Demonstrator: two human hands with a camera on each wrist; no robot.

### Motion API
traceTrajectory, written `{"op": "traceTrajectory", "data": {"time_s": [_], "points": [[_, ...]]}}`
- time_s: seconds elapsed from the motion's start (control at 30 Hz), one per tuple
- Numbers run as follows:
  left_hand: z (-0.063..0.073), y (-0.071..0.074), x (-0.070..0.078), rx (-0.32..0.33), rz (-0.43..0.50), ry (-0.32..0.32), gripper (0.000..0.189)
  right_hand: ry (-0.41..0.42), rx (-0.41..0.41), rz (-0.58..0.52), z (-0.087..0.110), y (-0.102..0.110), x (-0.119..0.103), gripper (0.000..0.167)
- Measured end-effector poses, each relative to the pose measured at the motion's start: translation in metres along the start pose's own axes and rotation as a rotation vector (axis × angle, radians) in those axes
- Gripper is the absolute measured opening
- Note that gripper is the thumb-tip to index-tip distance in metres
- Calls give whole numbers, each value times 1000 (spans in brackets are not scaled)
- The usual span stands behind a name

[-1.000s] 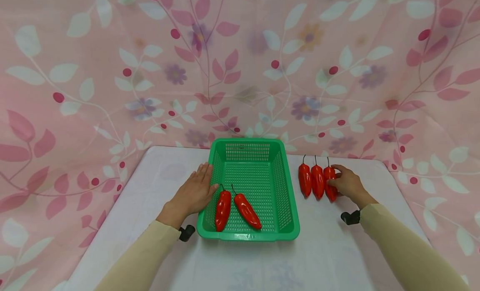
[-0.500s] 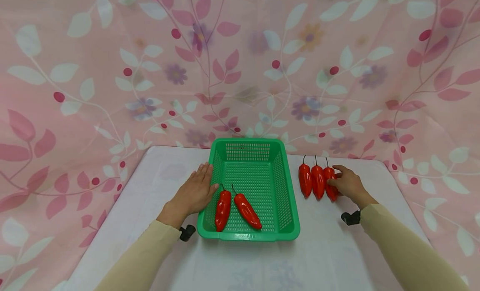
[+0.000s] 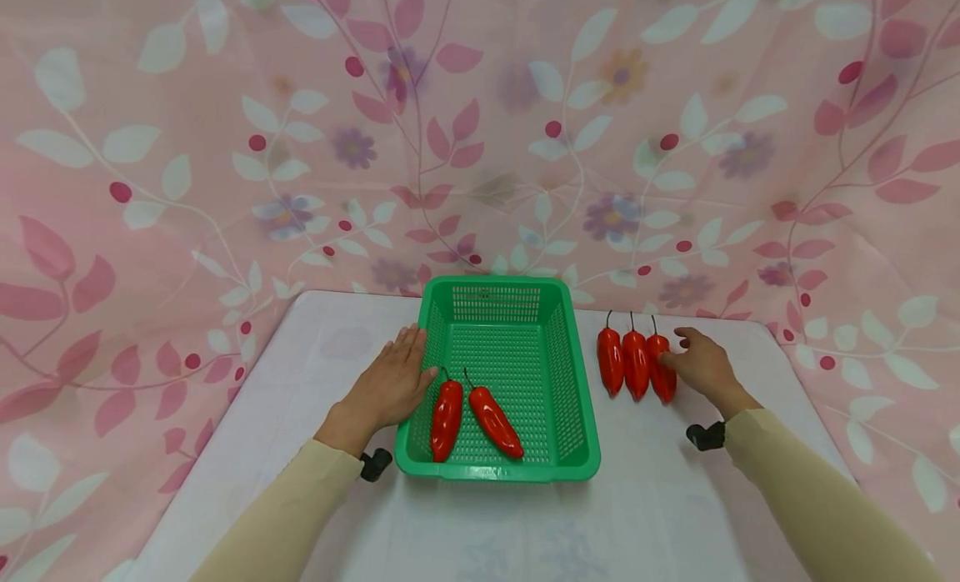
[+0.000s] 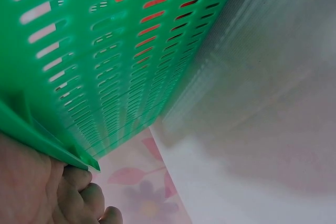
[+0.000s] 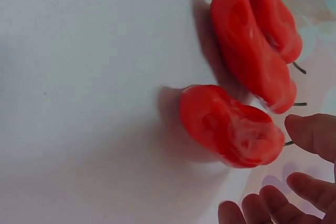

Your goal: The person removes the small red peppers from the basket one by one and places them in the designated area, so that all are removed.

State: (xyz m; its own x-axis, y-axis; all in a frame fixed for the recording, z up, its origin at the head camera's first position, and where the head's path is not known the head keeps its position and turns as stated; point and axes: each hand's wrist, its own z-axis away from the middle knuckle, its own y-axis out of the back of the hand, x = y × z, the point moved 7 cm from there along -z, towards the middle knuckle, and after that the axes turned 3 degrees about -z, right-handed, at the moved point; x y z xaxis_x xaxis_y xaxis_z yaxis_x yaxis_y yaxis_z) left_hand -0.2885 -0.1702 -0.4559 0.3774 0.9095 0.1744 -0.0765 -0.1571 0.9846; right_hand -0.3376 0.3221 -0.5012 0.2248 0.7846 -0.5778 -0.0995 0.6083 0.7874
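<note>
Three glossy red chili peppers with thin dark stems lie side by side on the white table, right of a green plastic basket point(image 3: 495, 474). My right hand point(image 3: 701, 369) is beside the rightmost pepper point(image 3: 662, 373), its thumb tip overlapping that pepper in the head view. In the right wrist view, the fingers of the right hand point(image 5: 312, 190) are spread apart near the stem end of the closest pepper point(image 5: 231, 127), nothing between them. My left hand point(image 3: 390, 382) rests flat on the basket's left rim, fingers straight. Inside lie a left pepper point(image 3: 447, 419) and a slanted pepper point(image 3: 497, 422).
The middle pepper point(image 3: 636, 365) and the left pepper of the row point(image 3: 611, 361) lie close together. A pink floral cloth point(image 3: 480, 148) hangs behind and beside the table point(image 3: 345, 332). Small black devices sit at both wrists.
The rightmost pepper's stem end has shifted slightly left toward its neighbours. My right hand's fingers have let go of it and drawn slightly back to the right. The left hand stays put.
</note>
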Motion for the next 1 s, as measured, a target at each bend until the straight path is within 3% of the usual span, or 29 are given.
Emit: {"op": "traceTrajectory", "data": {"time_s": [0.17,0.37,0.67,1.0], "points": [[0,0,1,5,1,0,76,29,28,2,7,6,-15,77],[0,1,0,4,-9,-3,76,129,31,18,16,14,-48,75],[-1,1,-1,-3,-32,4,77,280,2,-12,35,17,-122,71],[-2,3,1,-5,-47,5,76,447,-55,-32,50,-6,-209,65]]}}
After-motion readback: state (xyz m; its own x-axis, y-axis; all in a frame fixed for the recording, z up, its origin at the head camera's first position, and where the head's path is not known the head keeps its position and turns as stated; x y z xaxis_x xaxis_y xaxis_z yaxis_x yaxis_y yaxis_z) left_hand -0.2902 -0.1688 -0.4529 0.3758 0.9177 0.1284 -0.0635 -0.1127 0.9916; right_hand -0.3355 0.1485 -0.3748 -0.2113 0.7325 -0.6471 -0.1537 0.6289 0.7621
